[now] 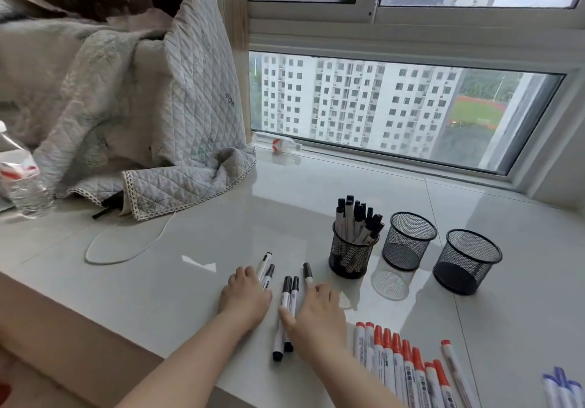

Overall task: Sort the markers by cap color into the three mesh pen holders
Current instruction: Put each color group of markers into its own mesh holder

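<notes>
1. Head view: left hand flat on table, fingers relaxed over two black-capped markers.
2. Right hand fingers spread, touching black marker pair at its 9 o'clock.
3. Three mesh holders at 1 o'clock; leftmost holder holds black markers.
4. Red-capped markers lie at 5 o'clock.

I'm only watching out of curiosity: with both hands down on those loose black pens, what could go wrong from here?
The loose black markers are round and lie on a glossy sill, so they may roll as the left hand and right hand gather them. The left holder is already crowded; pushing more in might tip it. The red markers lie close to the right hand and could get knocked.
</notes>
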